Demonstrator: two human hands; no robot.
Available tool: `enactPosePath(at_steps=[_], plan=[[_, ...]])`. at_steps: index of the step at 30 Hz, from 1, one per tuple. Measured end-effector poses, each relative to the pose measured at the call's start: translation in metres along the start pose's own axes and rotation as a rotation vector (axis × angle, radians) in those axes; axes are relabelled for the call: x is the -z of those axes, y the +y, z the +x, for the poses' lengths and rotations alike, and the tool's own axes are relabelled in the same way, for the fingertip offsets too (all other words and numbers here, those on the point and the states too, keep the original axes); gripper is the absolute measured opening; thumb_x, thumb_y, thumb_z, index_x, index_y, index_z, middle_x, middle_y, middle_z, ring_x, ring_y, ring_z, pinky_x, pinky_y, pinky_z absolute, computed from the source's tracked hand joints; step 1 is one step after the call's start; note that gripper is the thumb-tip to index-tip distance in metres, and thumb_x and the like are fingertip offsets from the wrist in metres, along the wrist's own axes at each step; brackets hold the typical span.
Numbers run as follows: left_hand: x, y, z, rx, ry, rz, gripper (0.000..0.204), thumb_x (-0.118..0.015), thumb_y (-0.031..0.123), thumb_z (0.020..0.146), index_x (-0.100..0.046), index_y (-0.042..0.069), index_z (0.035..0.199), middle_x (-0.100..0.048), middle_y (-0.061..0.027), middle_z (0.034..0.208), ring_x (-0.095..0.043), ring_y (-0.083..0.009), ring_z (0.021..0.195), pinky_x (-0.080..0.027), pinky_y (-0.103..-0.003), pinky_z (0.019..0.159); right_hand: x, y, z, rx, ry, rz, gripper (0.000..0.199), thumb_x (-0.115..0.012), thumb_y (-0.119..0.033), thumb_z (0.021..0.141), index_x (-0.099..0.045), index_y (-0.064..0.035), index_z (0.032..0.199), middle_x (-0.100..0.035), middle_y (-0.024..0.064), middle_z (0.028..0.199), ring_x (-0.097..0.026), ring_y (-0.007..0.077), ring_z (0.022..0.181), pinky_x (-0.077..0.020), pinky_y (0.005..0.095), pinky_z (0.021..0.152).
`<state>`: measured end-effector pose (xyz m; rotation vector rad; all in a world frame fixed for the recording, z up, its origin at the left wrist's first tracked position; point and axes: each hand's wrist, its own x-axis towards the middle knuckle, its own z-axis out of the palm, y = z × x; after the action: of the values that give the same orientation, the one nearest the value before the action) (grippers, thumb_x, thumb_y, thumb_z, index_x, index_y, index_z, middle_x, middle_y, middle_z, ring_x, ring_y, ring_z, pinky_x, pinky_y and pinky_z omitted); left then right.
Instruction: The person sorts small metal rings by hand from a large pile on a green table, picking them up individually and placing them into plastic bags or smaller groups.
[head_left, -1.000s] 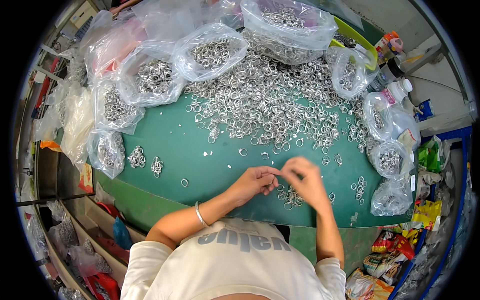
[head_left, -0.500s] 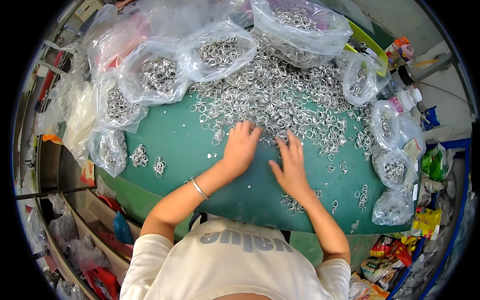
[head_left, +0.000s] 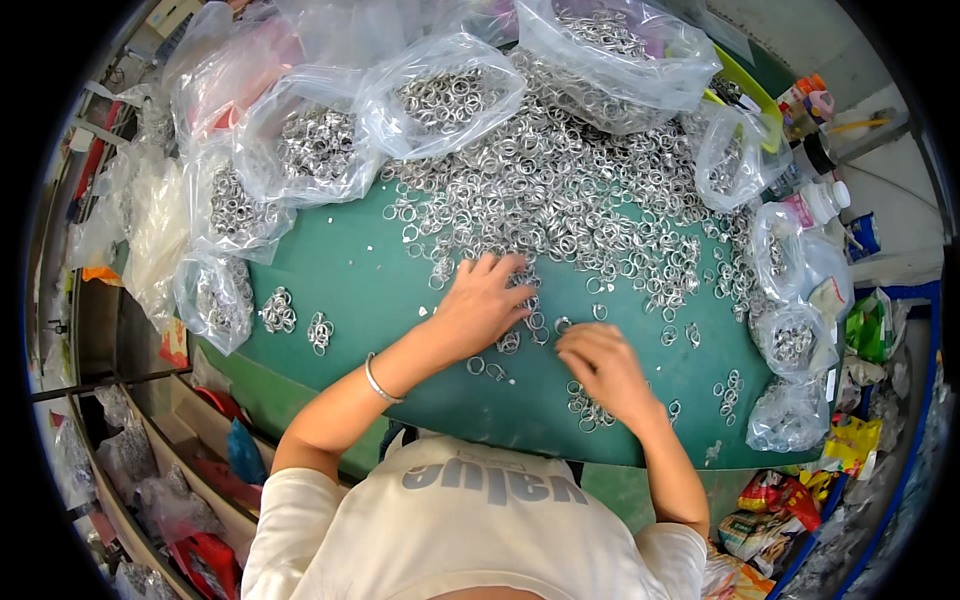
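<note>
The left hand [head_left: 482, 305] lies flat on the green mat [head_left: 350, 270], palm down, fingers spread wide, its fingertips resting on the near edge of the big heap of metal rings [head_left: 570, 190]. A thin bangle [head_left: 378, 380] sits on that wrist. A few loose rings lie just under and beside the palm, on the side toward the right hand.

The right hand [head_left: 600, 368] is close by, just nearer the body, with its fingers curled in and narrow; whether it pinches a ring cannot be told from this view. A small cluster of rings [head_left: 590, 408] lies on the mat touching the underside of this hand, and single rings are scattered between the two hands.

Well off to the outer side of the left hand, two small bunches of rings [head_left: 295, 320] sit apart from the heap. Beyond the left hand's fingertips and past the heap, clear plastic bags of rings [head_left: 450, 95] stand in a curved row along the far rim of the mat. More small bags of rings [head_left: 790, 345] are stacked out beyond the right hand, near a white bottle [head_left: 822, 200] and coloured packets [head_left: 850, 440]. The person's white shirt [head_left: 470, 530] fills the space below both forearms.
</note>
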<state>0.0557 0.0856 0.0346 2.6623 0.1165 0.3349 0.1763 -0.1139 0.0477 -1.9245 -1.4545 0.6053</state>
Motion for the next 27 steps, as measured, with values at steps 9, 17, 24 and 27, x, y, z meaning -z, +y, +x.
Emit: enactPosePath(at_steps=[9,17,24,27], plan=[[0.007,0.011,-0.025,0.161,0.064,-0.127,0.028,-0.070,0.012,0.076,-0.063,0.009,0.103,-0.050,-0.0104,0.109,-0.047,-0.0299,0.098,-0.038,-0.040,0.083,-0.019,-0.012,0.030,0.068,0.088,-0.160,0.041,-0.073,-0.010,0.072,-0.055,-0.0021,0.108,-0.052,0.0095,0.111,-0.050,0.0293,0.100,-0.0409,0.0392,0.084],[0.003,-0.003,-0.047,0.299,0.140,-0.030,0.023,-0.066,0.004,0.078,-0.062,0.007,0.101,-0.050,-0.0099,0.107,-0.047,-0.0291,0.097,-0.038,-0.039,0.080,-0.009,0.007,0.025,-0.066,0.301,0.051,0.016,-0.065,0.005,0.075,-0.060,-0.0003,0.089,-0.059,0.0126,0.086,-0.056,0.0314,0.083,-0.0445,0.0388,0.076],[-0.001,0.023,-0.052,0.186,0.096,-0.141,0.029,-0.066,0.005,0.078,-0.060,0.006,0.106,-0.050,-0.0093,0.104,-0.048,-0.0277,0.093,-0.037,-0.038,0.078,-0.005,-0.003,0.014,-0.104,0.338,-0.225,0.020,-0.069,-0.001,0.074,-0.061,-0.0027,0.093,-0.059,0.0101,0.093,-0.054,0.0298,0.088,-0.0415,0.0386,0.077],[-0.011,0.031,-0.052,0.171,0.032,-0.130,0.030,-0.068,0.007,0.077,-0.060,0.006,0.106,-0.050,-0.0086,0.104,-0.048,-0.0265,0.094,-0.036,-0.037,0.077,-0.011,-0.004,0.021,-0.113,0.349,-0.316,0.022,-0.069,-0.003,0.074,-0.061,-0.0033,0.094,-0.058,0.0090,0.094,-0.052,0.0285,0.089,-0.0398,0.0380,0.076]])
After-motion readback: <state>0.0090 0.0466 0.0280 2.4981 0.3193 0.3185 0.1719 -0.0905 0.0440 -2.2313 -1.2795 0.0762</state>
